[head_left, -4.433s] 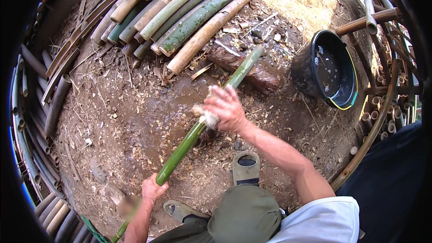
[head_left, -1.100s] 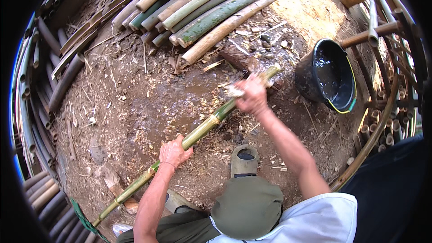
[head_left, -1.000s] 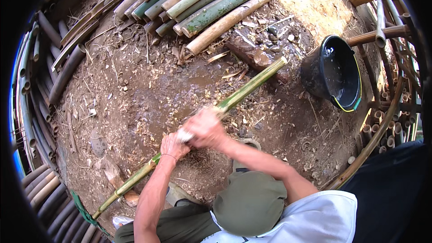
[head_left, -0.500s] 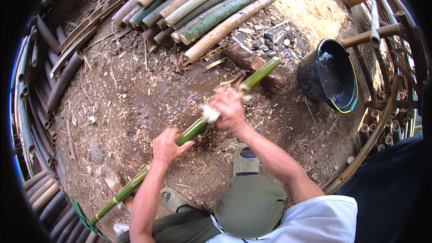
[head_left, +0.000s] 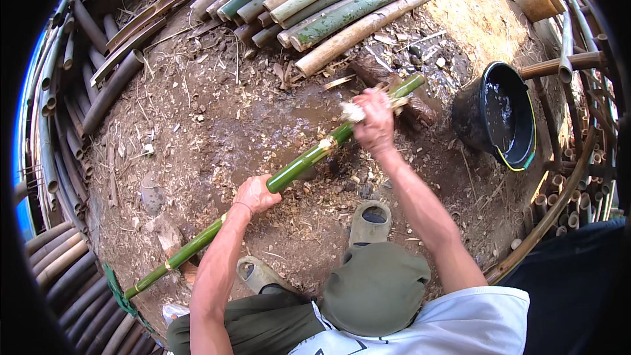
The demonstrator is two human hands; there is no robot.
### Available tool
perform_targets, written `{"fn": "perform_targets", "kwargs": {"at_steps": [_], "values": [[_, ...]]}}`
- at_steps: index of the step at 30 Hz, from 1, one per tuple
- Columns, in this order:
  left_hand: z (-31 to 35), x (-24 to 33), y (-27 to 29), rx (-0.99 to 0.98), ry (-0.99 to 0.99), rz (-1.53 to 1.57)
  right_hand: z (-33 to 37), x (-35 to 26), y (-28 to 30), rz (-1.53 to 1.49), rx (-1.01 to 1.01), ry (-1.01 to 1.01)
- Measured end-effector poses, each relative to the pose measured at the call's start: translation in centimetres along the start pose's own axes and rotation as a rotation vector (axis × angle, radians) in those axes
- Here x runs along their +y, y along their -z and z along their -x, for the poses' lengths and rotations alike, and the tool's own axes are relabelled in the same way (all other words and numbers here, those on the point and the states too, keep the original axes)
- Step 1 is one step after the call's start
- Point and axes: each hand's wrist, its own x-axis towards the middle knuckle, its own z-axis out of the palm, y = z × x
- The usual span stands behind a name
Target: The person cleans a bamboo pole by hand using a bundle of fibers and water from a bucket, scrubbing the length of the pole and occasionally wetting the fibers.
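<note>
A wet, glossy green bamboo pole [head_left: 303,162] slants from the lower left up to the far right, where its end lies over a dark log [head_left: 418,109]. My left hand [head_left: 257,193] is closed around the pole near its middle. Further up the same pole, my right hand [head_left: 376,123] is closed and a little smeared by motion. It presses a whitish, frayed wad [head_left: 353,112] against the bamboo; most of the wad is hidden by my fingers, and I cannot tell its material. Pale rings mark the pole's joints.
To the right stands a black bucket [head_left: 503,115] of water, with a bamboo rack behind it. Cut bamboo poles [head_left: 374,10] are piled at the far side, and more bamboo [head_left: 105,95] lies along the left. Wood chips litter the damp soil [head_left: 204,112].
My right hand has slid up the pole toward its far end with the wad. The left hand keeps its hold on the bamboo, its thumb now less stretched out. The whole view has shifted slightly.
</note>
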Motion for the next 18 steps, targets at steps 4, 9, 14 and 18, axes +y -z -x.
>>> {"fn": "perform_targets", "kwargs": {"at_steps": [4, 9, 14, 18], "values": [[-2.0, -1.5, -0.1, -0.111, -0.046, 0.143, 3.7, -12.6, -3.6, -0.156, -0.070, 0.066], [-2.9, -4.9, -1.9, 0.071, -0.336, -0.121, 4.7, -15.4, -3.7, -0.263, -0.156, 0.197], [1.8, -2.1, -2.9, 0.543, -0.325, -0.171, 0.2, -2.3, -0.4, 0.012, 0.015, 0.023], [1.8, -2.0, -4.1, 0.565, -0.174, -0.387, -3.6, 9.9, 3.4, 0.190, -0.019, -0.032]]}}
